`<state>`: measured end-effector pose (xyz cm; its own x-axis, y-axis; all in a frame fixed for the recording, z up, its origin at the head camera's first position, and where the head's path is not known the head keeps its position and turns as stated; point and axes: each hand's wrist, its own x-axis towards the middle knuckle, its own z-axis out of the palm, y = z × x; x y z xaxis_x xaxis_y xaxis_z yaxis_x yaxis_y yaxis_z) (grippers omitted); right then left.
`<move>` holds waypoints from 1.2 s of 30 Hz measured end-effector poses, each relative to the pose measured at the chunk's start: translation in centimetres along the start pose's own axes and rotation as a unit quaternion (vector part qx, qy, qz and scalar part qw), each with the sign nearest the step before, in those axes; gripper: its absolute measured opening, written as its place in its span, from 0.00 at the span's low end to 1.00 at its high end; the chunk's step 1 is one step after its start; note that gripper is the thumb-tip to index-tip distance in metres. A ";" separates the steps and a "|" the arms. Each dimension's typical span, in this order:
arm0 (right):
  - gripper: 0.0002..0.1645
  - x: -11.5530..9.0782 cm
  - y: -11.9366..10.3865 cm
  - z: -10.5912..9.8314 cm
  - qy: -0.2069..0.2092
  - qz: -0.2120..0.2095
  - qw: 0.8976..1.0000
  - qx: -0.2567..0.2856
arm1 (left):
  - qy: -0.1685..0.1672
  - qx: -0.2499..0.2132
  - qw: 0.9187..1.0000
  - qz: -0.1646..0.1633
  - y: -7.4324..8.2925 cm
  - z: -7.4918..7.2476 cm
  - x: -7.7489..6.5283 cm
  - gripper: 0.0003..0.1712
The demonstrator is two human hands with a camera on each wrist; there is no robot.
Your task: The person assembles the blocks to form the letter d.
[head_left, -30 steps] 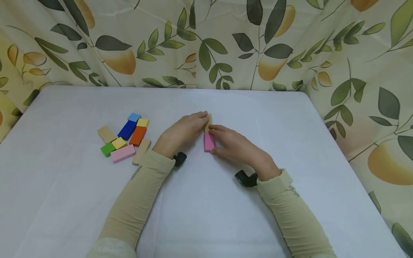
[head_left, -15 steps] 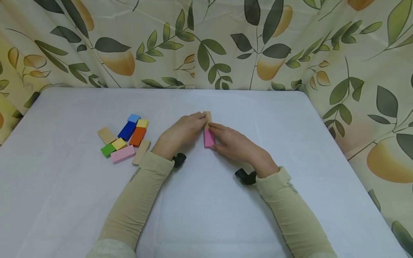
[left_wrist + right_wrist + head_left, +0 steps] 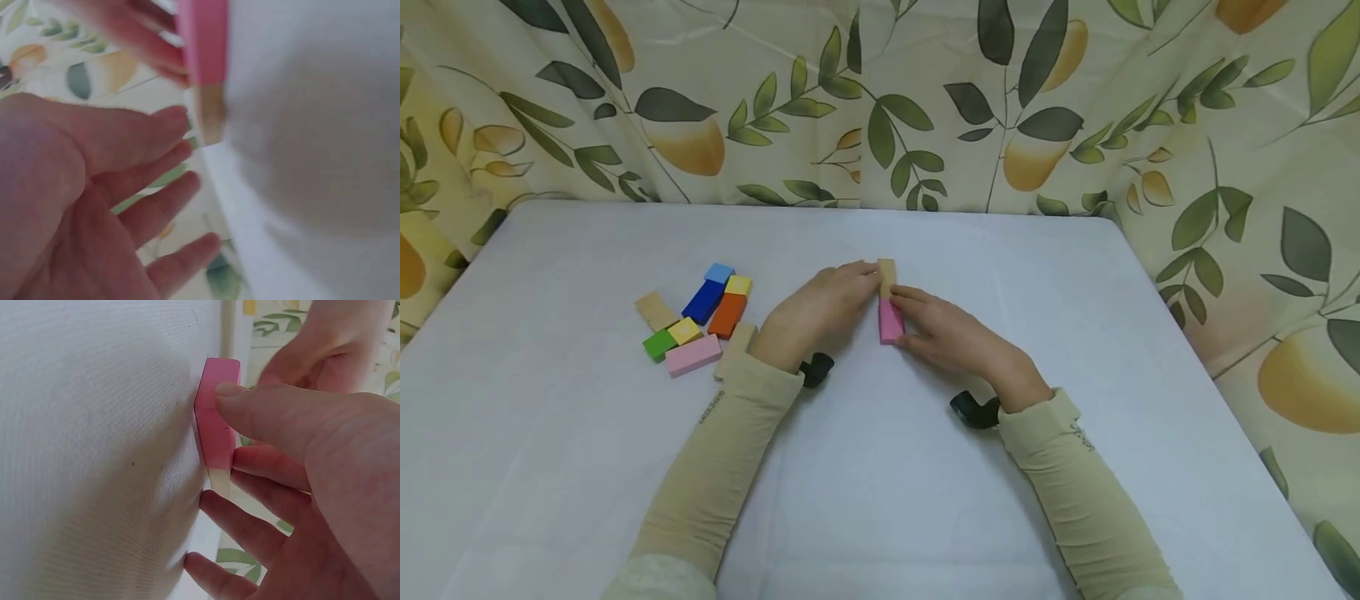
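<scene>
A pink block [image 3: 891, 322] and a plain wooden block [image 3: 887, 277] lie end to end in a line on the table, the wooden one farther away. My right hand [image 3: 951, 337] is on their right side, its fingers extended. In the right wrist view the thumb rests on the edge of the pink block [image 3: 217, 434] at its near end, and the index fingertip touches it farther along. My left hand [image 3: 820, 308] is left of the line, fingertips close beside the wooden block. In the left wrist view its thumb and fingers are spread, with nothing held.
Left of my left forearm lies a cluster of blocks: blue [image 3: 703, 302], orange [image 3: 727, 315], green [image 3: 659, 344], pale pink [image 3: 693, 356], yellow [image 3: 685, 331] and plain wood [image 3: 657, 312]. A white cloth covers the table [image 3: 865, 483]. A leaf-patterned curtain [image 3: 820, 100] hangs behind it.
The pink and wooden blocks have slid slightly away from me, and my right hand has moved forward a little with them. My left hand has barely moved. The head view has shifted slightly.
</scene>
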<state>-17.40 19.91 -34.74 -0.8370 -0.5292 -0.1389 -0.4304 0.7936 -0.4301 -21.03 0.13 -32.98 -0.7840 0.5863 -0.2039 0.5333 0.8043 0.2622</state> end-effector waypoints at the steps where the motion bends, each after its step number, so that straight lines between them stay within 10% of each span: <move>1: 0.39 0.0 0.0 0.0 0.000 0.002 1.000 0.000 | 0.000 0.001 1.000 -0.001 0.0 -0.2 -0.1 0.29; 13: 0.39 -0.5 0.0 -0.2 -0.012 0.030 0.999 -0.010 | -0.024 0.013 0.999 -0.017 -1.4 -1.4 -2.7 0.29; 27: 0.40 0.0 0.0 0.0 0.001 0.011 1.000 -0.015 | 0.049 -0.008 0.999 0.002 -6.9 -1.4 -8.8 0.25; 36: 0.40 0.5 -0.2 0.2 0.002 0.005 1.000 -0.002 | 0.011 -0.023 1.000 -0.014 -8.2 -0.6 -11.7 0.25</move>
<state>-17.65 19.41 -34.84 -0.8425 -0.5205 -0.1389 -0.4242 0.7998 -0.4247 -16.39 -13.40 -32.12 -0.8054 0.5615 -0.1900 0.4970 0.8143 0.2999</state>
